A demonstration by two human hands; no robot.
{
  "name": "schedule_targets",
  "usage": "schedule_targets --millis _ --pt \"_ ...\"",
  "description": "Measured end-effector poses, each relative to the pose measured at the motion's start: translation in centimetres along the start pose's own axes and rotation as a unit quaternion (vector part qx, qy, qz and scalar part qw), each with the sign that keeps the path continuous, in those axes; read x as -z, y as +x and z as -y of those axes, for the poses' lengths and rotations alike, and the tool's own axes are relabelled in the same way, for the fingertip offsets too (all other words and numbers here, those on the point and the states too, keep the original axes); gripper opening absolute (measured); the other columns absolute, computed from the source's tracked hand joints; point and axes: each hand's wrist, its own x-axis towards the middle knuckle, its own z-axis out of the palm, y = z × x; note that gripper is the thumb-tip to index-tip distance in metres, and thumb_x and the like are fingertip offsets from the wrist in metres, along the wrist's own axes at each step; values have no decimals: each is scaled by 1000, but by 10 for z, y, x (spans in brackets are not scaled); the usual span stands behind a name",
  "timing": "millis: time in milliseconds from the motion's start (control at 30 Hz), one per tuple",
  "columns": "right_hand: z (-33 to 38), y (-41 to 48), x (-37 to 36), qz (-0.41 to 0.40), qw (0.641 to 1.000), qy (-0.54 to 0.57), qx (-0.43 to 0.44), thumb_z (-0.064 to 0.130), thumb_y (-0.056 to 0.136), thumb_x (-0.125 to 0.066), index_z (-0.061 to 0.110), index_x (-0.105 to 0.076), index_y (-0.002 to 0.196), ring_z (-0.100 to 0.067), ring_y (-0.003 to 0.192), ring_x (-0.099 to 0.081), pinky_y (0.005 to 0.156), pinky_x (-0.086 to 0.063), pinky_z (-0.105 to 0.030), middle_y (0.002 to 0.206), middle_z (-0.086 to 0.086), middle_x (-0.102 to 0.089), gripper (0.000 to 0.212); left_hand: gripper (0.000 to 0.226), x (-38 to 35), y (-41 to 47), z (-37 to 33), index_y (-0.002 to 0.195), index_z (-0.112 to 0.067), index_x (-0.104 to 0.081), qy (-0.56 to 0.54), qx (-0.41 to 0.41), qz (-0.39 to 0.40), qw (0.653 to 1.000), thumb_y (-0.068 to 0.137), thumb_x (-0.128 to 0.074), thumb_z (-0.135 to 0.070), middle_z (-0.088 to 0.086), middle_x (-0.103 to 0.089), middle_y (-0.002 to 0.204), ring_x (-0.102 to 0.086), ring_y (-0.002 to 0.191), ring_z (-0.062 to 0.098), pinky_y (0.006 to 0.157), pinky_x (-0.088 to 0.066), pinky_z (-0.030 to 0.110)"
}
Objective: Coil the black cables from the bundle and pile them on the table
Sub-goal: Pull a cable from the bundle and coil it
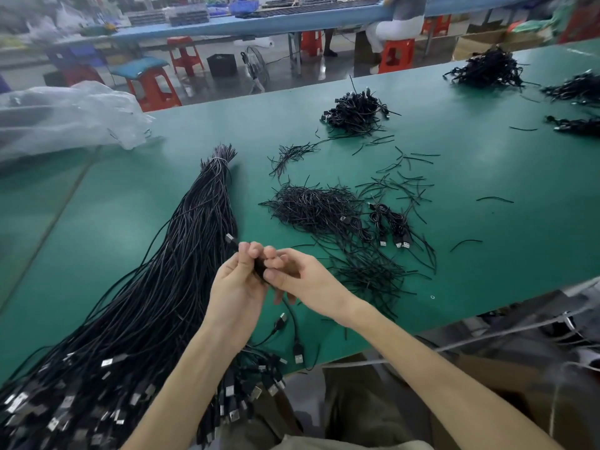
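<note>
A long bundle of black cables [181, 254] lies across the green table [454, 177], tied at its far end, its USB plugs fanned out at the near left edge. Above the table's middle, my left hand [237, 280] and my right hand [298, 277] meet and both grip one small coiled black cable [259, 267]. A plug of it sticks up past my left fingers, and a loose end with a plug [298, 352] hangs below. A few coiled cables [389, 225] lie to the right of my hands.
Heaps of short black ties [318, 206] are scattered right of the bundle. Piles of coiled cables sit farther back [357, 112] and at the far right [490, 68]. Clear plastic sheeting [65, 118] covers the far left. Red stools and a seated person are beyond the table.
</note>
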Motion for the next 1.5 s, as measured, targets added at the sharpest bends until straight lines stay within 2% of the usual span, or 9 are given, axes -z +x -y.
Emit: schedule_targets --millis 167,333,433,633,900,1000,1300,1400,1500 --pt "-3 1 3 -18 999 46 18 6 88 -78 7 -70 107 -13 69 -65 54 -49 -27 77 -4 -67 21 30 9 1 6 99 1 -59 101 4 25 995 102 -46 -26 19 -71 125 -72 100 25 66 -58 29" --pt "-10 -1 5 -81 994 -66 34 16 83 -84 10 -73 109 -10 74 -65 65 -51 -25 85 3 -72 29 34 28 4 -5 107 6 -72 255 24 51 965 100 -55 -22 19 -75 116 -71 113 28 91 -59 32" --pt "-6 -3 9 -62 986 -146 43 24 84 -83 18 -75 110 -14 88 -67 83 -52 -32 95 3 -74 29 26 34 2 -13 103 -12 -80 374 19 33 927 91 -66 -30 9 -79 102 -75 98 17 80 -61 26" --pt "-4 -3 12 6 956 -286 63 23 94 -72 13 -65 132 -3 83 -52 75 -38 -14 96 1 -56 39 37 45 10 -16 100 -11 -68 440 9 -56 896 72 -88 -24 8 -76 75 -75 62 23 60 -59 24" --pt "-12 7 22 99 883 -455 60 -4 102 -53 -1 -61 126 -5 87 -65 62 -41 -19 99 -6 -44 25 40 51 29 -11 130 -22 -64 765 19 182 617 98 -63 -45 -5 -62 100 -60 90 13 84 -50 31" --pt "-15 14 26 95 865 -489 59 -4 102 -51 4 -63 124 -13 81 -57 77 -52 -37 100 -8 -48 27 38 48 31 4 132 -19 -49 795 74 205 566 107 -43 -47 1 -54 107 -60 95 23 87 -51 42" --pt "-8 28 48 -5 883 -464 76 25 97 -67 12 -64 129 -18 117 -48 108 -38 -35 121 -5 -59 35 38 67 36 17 83 -23 -30 803 -13 101 587 109 -19 -49 0 -53 67 -49 54 25 51 -29 41" --pt "-18 34 67 -194 849 -486 70 28 97 -66 8 -60 125 -19 119 -50 108 -41 -33 124 -6 -60 35 45 77 43 19 80 -15 -41 732 13 13 681 111 -25 -43 3 -55 67 -51 58 27 55 -35 39" --pt "-35 42 76 -219 788 -574 -30 38 99 -63 9 -58 121 -24 114 -46 102 -41 -34 121 -8 -56 36 48 82 53 24 77 -13 -46 578 96 -66 808 111 -29 -41 -4 -46 60 -38 48 14 45 -31 30"
